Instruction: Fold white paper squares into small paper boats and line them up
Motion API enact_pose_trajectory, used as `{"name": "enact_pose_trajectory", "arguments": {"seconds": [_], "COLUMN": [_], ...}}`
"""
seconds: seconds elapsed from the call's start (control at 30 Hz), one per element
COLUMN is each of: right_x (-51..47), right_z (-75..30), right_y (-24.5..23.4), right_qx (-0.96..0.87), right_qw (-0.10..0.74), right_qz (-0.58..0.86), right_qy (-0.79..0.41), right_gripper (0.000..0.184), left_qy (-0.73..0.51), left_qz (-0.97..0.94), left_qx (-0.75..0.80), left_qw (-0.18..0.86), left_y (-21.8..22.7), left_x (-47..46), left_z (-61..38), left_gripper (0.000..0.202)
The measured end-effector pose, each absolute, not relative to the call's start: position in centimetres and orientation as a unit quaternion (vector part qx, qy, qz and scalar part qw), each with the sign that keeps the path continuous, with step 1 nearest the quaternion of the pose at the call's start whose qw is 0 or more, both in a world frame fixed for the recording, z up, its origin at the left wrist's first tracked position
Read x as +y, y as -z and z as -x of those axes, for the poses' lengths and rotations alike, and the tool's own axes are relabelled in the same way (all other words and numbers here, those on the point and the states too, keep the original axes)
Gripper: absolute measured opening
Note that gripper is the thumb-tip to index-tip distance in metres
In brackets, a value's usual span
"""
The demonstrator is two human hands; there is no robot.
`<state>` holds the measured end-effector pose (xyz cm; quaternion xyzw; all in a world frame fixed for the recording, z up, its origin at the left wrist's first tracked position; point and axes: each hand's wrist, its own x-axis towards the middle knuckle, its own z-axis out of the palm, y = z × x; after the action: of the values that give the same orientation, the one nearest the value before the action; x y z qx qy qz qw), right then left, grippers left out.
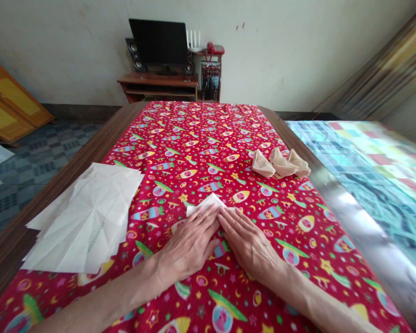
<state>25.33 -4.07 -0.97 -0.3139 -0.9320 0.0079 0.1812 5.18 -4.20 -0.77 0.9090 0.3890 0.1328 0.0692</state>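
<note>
A small piece of folded white paper (212,200) lies on the red cloth in front of me, its top coming to a point like a roof. My left hand (193,237) rests flat on its left part with the fingers stretched out. From the right, my right hand (248,238) presses down with straight fingers, its fingertips close to the left ones near the middle of the paper. Both hands cover most of the lower edge. To the left is a loose stack of white paper sheets (86,217) with crease lines. Several folded cream paper pieces (280,164) stand at the right.
A red patterned cloth (208,152) covers the table, whose brown wooden edge (106,138) shows at the left. Beyond it are a monitor (159,44) on a small desk and a red telephone (215,48). A bed with a checked cover (367,162) adjoins on the right.
</note>
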Motion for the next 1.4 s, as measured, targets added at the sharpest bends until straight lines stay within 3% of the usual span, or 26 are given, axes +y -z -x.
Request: {"name": "enact_pose_trajectory", "arguments": {"seconds": [0.63, 0.83, 1.03, 1.4], "right_x": [-3.4, -2.3, -0.5, -0.2], "right_z": [-26.3, -25.4, -23.5, -23.4], "right_y": [0.5, 0.9, -0.1, -0.2], "right_qx": [-0.926, -0.915, -0.922, -0.932], "right_qw": [0.206, 0.237, 0.186, 0.148], "right_qz": [0.316, 0.326, 0.333, 0.304], "right_qy": [0.000, 0.013, 0.070, 0.131], "right_gripper": [0.043, 0.028, 0.016, 0.013], "left_qy": [-0.112, -0.172, -0.209, -0.238], "left_qz": [-0.887, -0.857, -0.856, -0.858], "left_qx": [0.448, 0.485, 0.473, 0.456], "left_qw": [-0.017, 0.002, 0.014, 0.014], "left_y": [0.7, 0.9, 0.5, 1.1], "left_x": [-5.5, -4.8, -2.5, -0.7], "left_z": [0.8, 1.1, -1.2, -1.6], "left_gripper": [0.049, 0.040, 0.038, 0.025]}}
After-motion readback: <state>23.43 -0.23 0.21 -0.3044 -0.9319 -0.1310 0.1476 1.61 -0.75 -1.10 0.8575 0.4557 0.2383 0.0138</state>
